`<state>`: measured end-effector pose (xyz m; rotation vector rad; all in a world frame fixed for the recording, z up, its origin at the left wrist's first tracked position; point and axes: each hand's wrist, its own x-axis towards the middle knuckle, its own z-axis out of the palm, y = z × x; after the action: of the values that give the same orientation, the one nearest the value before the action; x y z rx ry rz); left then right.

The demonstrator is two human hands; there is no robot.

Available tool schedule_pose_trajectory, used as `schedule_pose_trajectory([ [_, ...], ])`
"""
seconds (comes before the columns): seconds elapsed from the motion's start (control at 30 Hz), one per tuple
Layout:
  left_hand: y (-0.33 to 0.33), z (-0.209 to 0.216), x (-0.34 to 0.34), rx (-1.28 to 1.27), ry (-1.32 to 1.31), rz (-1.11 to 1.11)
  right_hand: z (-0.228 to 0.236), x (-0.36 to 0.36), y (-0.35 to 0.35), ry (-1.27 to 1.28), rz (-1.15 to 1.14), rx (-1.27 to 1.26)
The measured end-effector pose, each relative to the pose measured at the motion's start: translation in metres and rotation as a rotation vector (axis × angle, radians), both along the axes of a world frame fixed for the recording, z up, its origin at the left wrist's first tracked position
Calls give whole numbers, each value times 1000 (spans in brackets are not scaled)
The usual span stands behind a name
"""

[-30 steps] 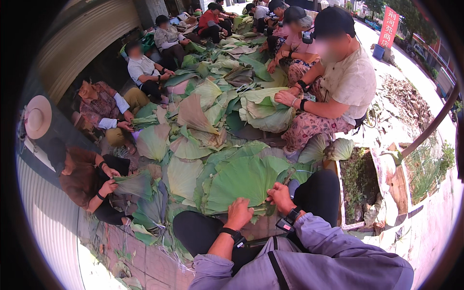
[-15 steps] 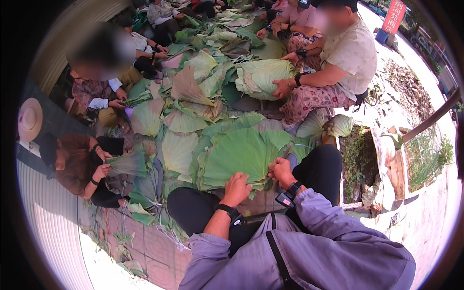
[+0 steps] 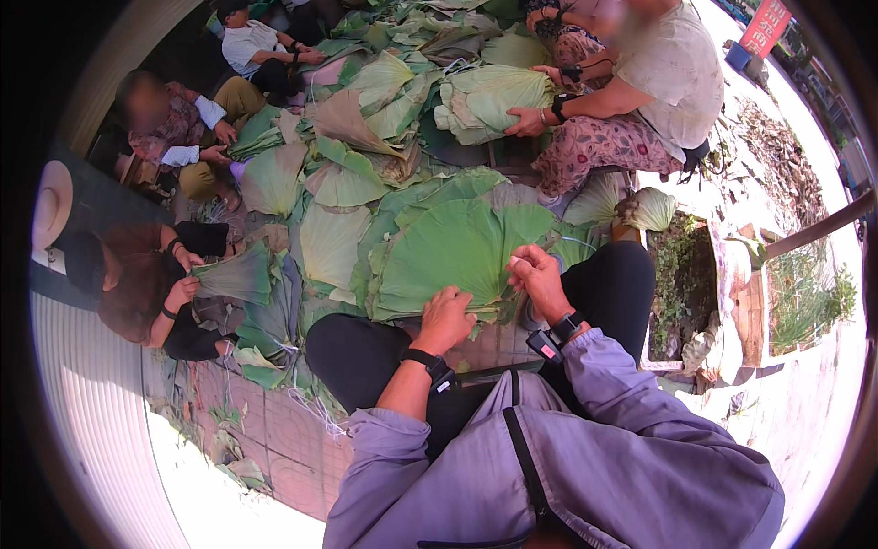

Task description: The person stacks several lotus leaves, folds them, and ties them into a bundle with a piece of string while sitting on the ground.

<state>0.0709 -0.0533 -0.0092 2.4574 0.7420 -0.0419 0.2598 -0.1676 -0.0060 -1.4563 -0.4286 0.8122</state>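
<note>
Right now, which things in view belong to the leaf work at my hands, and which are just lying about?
Part of it:
large green leaf, touched by your left hand
other leaves around it

Apparently just around:
pale hat at left
blue bin
red sign
low green plants

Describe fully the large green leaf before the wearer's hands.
The large green leaf is broad, fan-shaped and thin-looking, with veins spreading from its lower right. It lies spread over other leaves. The left hand rests on its near edge; the right hand is by its right side, contact unclear.
</note>
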Motion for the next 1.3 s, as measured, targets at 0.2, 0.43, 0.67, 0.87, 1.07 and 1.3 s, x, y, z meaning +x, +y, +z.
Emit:
schedule_pose_trajectory([
  [0.2,0,-3,-5,23,-14,10,-4,-19,5,79,347,64],
  [0.43,-1,1,1,19,26,-17,-38,-26,10,-78,398,-103],
  [0.67,0,-1,0,46,43,-16,-41,-26,12,-92,422,-127],
  [0.87,-1,-2,1,45,-28,0,-34,-26,13,-167,442,-162],
  [1.07,-3,-7,-3,72,-76,9,-17,-33,14,-53,317,-99],
  [1.3,-2,-6,-3,48,-33,-19,-55,-35,18,-350,360,-126],
])
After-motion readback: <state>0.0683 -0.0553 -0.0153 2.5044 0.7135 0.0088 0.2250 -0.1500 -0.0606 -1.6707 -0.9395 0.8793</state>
